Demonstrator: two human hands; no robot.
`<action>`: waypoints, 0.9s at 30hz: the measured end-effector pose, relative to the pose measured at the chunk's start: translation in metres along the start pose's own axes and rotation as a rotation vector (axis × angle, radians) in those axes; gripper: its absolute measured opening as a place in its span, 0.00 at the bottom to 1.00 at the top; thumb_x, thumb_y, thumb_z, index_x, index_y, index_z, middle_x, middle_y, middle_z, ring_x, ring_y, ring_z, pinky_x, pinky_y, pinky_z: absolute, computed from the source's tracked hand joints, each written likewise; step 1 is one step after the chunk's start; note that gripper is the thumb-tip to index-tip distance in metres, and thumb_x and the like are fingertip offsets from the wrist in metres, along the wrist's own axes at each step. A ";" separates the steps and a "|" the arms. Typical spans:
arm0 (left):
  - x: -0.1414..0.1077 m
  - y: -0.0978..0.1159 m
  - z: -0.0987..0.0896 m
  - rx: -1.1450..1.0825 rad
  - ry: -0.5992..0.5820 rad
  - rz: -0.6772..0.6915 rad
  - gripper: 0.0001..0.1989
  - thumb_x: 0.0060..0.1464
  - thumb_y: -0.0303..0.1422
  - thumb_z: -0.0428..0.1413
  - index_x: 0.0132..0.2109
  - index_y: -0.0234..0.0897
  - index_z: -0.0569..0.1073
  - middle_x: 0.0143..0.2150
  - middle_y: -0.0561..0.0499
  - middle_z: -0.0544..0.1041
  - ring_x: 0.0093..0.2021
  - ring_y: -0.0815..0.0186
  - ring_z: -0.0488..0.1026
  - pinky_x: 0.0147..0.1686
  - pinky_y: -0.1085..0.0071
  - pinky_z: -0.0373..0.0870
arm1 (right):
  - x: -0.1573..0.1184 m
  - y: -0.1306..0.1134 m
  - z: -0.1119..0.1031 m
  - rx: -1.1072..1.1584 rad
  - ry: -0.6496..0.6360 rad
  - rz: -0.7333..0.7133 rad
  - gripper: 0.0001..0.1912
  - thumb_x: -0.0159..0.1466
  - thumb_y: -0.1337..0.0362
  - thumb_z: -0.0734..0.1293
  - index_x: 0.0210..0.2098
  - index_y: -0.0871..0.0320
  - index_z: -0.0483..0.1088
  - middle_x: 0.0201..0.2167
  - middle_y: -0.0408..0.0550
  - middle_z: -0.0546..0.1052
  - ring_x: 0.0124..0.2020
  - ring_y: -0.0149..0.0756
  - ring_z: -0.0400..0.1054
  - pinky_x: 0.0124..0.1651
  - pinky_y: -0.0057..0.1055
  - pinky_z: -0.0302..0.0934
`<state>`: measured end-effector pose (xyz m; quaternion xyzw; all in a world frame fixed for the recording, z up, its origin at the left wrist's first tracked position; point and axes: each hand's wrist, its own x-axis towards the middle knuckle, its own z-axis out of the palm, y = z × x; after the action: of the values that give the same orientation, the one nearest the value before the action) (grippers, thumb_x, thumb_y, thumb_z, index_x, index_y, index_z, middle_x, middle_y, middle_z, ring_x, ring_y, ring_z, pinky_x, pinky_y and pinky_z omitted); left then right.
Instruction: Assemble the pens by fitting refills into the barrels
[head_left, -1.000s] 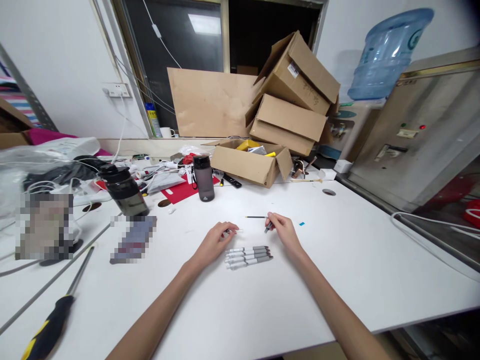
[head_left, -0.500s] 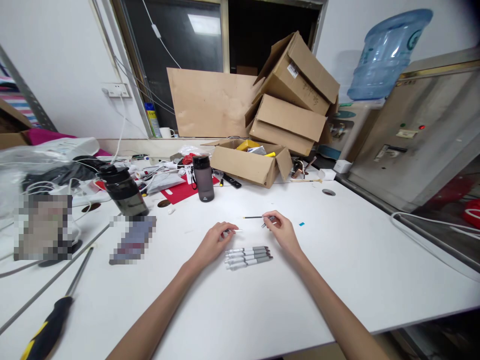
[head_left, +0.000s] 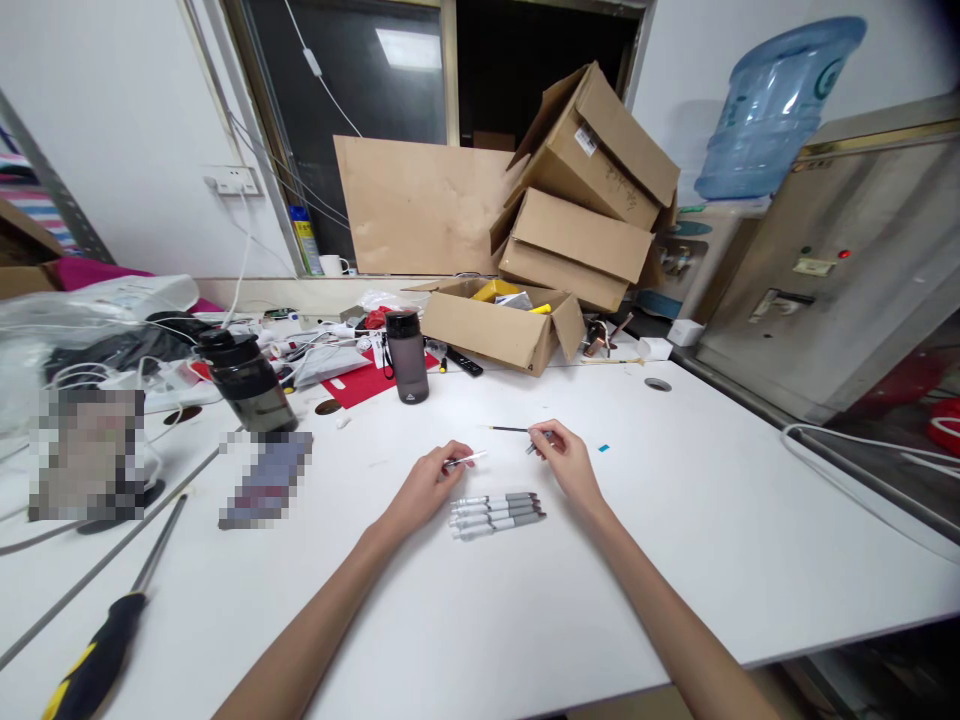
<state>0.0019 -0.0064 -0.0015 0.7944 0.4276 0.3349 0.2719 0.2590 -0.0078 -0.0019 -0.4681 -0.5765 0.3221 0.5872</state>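
Observation:
My left hand [head_left: 435, 475] is closed around a clear pen barrel [head_left: 474, 457], whose see-through end points right. Between the fingertips of my right hand [head_left: 561, 448] is a thin dark pen refill [head_left: 510, 429], its tip pointing left. A small grey pen part [head_left: 534, 447] also shows under the right fingers, partly hidden by them. The refill and the barrel are apart. Just below the hands, several white and grey pens [head_left: 495, 515] lie side by side on the white table [head_left: 480, 620], grey ends to the right.
A small blue piece [head_left: 604, 448] lies right of my right hand. Behind stand a dark bottle [head_left: 407, 360] and an open cardboard box [head_left: 487, 335]. On the left are another bottle [head_left: 251, 385], a blurred-out flat object [head_left: 266, 480] and a screwdriver [head_left: 112, 630].
The barrel in my left hand has tilted, its clear end rising slightly. My right hand has moved a little to the right with the refill, which sits slightly higher.

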 end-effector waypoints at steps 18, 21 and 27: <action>0.000 0.003 -0.002 0.014 -0.031 -0.003 0.14 0.68 0.37 0.46 0.52 0.44 0.75 0.49 0.51 0.80 0.40 0.63 0.73 0.40 0.69 0.65 | 0.001 -0.002 -0.005 0.043 0.050 0.065 0.27 0.65 0.43 0.64 0.20 0.57 0.72 0.22 0.47 0.72 0.26 0.35 0.63 0.32 0.32 0.60; 0.000 0.005 -0.003 0.002 -0.029 -0.002 0.15 0.68 0.38 0.45 0.52 0.44 0.75 0.48 0.51 0.80 0.39 0.63 0.73 0.39 0.69 0.65 | 0.002 -0.002 -0.005 0.056 0.047 0.062 0.27 0.65 0.43 0.65 0.21 0.57 0.72 0.23 0.46 0.72 0.26 0.35 0.63 0.32 0.31 0.59; 0.000 0.009 -0.005 -0.011 -0.024 -0.002 0.15 0.68 0.39 0.45 0.52 0.44 0.75 0.48 0.52 0.80 0.39 0.63 0.73 0.39 0.69 0.65 | 0.002 -0.002 -0.003 0.080 0.009 0.050 0.22 0.61 0.44 0.69 0.26 0.57 0.73 0.27 0.46 0.74 0.27 0.35 0.63 0.33 0.31 0.58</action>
<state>0.0023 -0.0098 0.0079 0.7963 0.4234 0.3276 0.2817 0.2614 -0.0073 0.0011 -0.4600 -0.5486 0.3574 0.5997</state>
